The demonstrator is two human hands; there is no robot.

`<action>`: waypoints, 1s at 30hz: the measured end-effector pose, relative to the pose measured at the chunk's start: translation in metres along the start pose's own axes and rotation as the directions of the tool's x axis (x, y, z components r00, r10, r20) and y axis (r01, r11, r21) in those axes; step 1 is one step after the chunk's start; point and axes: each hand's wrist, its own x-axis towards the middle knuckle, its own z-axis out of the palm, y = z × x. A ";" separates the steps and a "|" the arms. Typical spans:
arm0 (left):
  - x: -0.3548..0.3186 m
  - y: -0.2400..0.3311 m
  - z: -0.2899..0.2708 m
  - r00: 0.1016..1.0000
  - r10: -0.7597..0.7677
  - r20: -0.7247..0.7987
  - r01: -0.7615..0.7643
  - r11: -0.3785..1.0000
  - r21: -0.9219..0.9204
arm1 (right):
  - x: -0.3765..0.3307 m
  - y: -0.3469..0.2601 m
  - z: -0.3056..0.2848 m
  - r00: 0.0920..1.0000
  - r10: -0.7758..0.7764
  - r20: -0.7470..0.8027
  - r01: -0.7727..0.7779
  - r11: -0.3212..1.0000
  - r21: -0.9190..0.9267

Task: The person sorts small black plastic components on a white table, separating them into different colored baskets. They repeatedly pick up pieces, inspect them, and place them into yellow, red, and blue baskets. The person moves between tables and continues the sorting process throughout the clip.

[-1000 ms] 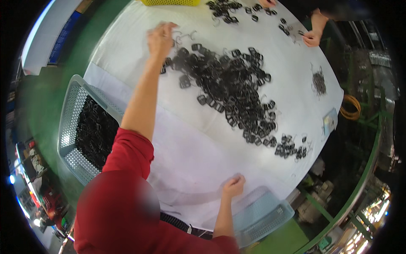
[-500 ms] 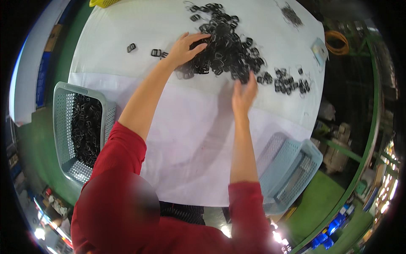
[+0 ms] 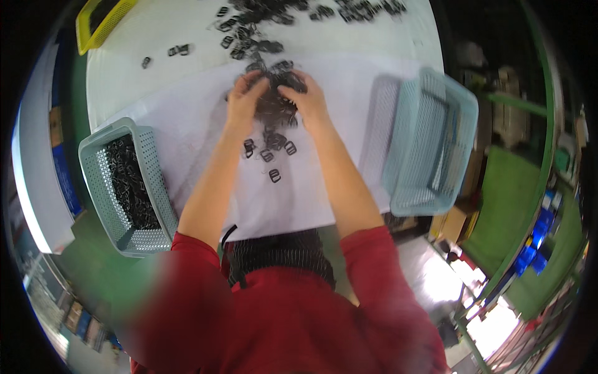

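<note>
My left hand and my right hand curl around a clump of small black plastic slide buckles at the middle of the white-covered table. Both hands press on the clump from opposite sides, and its edges are blurred by motion. Several loose buckles lie on the cloth between my forearms. Beyond my hands, a trail of buckles leads to the larger black heap at the top of the view, partly cut off.
A grey-green basket with black pieces in it stands at the left. The light blue basket is at the right edge of the table. A yellow basket sits at the far left. More buckles lie far right, and a few far left.
Both hands have come from the far heap toward me, bringing a clump of buckles with them. Several buckles now lie on the near cloth. The view has tilted nearer to my body.
</note>
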 end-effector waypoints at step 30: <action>-0.050 -0.027 -0.137 0.738 0.663 0.127 -0.540 0.469 0.699 | -0.038 0.075 -0.031 0.702 -0.652 0.285 0.535 0.220 -0.816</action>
